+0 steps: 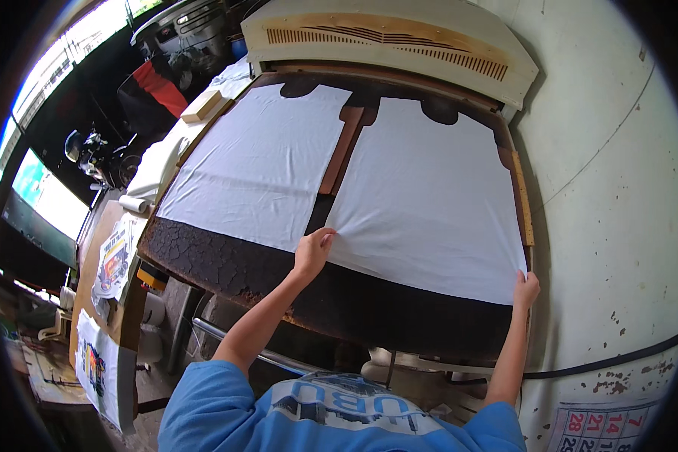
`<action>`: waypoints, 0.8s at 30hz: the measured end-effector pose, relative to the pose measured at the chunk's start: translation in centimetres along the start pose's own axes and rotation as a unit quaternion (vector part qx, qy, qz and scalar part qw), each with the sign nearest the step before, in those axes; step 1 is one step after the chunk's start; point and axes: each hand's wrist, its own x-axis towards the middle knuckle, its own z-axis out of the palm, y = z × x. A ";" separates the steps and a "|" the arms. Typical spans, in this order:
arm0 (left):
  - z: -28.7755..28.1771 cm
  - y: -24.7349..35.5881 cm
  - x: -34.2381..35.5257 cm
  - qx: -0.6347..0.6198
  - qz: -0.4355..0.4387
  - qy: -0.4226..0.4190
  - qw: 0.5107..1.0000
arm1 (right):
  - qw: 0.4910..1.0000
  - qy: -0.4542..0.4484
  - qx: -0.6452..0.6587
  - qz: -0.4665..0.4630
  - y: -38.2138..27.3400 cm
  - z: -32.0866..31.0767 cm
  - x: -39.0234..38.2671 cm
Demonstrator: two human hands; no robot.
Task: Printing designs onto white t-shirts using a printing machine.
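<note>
So there's this big black flat bed (399, 324), surface cracked toward its near left, and two white cut fabric panels on it. The one being handled, the right-hand fabric panel (429, 196), covers most of the bed's right half. Left hand (314, 254) has a tight pinch on its near left corner, around the middle of the bed, with little creases fanning out from the fingers. Right hand (526, 289) pinches the near right corner, close to the bed's right edge. The left-hand fabric panel (256, 166) lies on the bed's left half, a bit wrinkled, with a narrow brown strip (343, 154) between the two. Cream vented hood (392, 38) along the bed's far edge, scorched-looking on top. Off the bed's left side: printed white sheets (111, 260), a white roll (133, 203) and, further out, a motorbike (102, 154).
</note>
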 end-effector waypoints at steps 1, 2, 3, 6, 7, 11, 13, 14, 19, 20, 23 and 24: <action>-0.1 0.0 -0.1 0.011 -0.008 -0.003 1.000 | 1.000 0.000 -0.009 -0.003 0.0 0.0 -0.2; -0.3 0.0 -0.2 0.014 0.001 -0.005 1.000 | 1.000 -0.002 -0.023 -0.003 0.1 0.0 -0.4; -0.4 0.0 -0.3 0.017 0.010 -0.007 1.000 | 0.999 -0.004 -0.036 -0.003 0.2 0.1 -0.6; -0.9 -0.2 -0.7 0.068 0.024 -0.019 0.997 | 0.995 -0.013 -0.099 0.023 1.0 0.5 -1.0; -1.2 -0.3 -0.8 0.093 0.023 -0.022 0.995 | 0.992 -0.025 -0.120 0.032 1.3 0.8 -1.1; -4.0 -0.8 -1.6 0.103 0.028 0.001 0.994 | 0.989 0.043 -0.128 -0.069 1.8 1.4 -0.4; -7.0 -1.7 -2.0 0.099 0.061 0.047 0.992 | 0.985 0.028 -0.146 -0.091 0.9 1.8 0.3; -9.1 -2.6 -1.8 0.107 0.039 0.066 0.991 | 0.985 0.041 -0.124 -0.111 -0.2 2.4 0.5; -22.6 -11.2 -1.7 0.155 -0.016 0.249 0.956 | 0.991 0.024 -0.007 -0.134 -9.9 5.1 -1.9; -25.8 -13.9 -2.3 0.183 -0.017 0.289 0.940 | 0.988 0.023 0.014 -0.153 -12.5 5.6 -3.0; -36.4 -23.9 -4.5 0.245 -0.045 0.340 0.907 | 0.979 0.016 0.070 -0.193 -20.8 6.3 -7.5; -39.4 -27.7 -5.7 0.262 -0.127 0.333 0.897 | 0.977 0.017 0.073 -0.201 -23.5 6.3 -9.2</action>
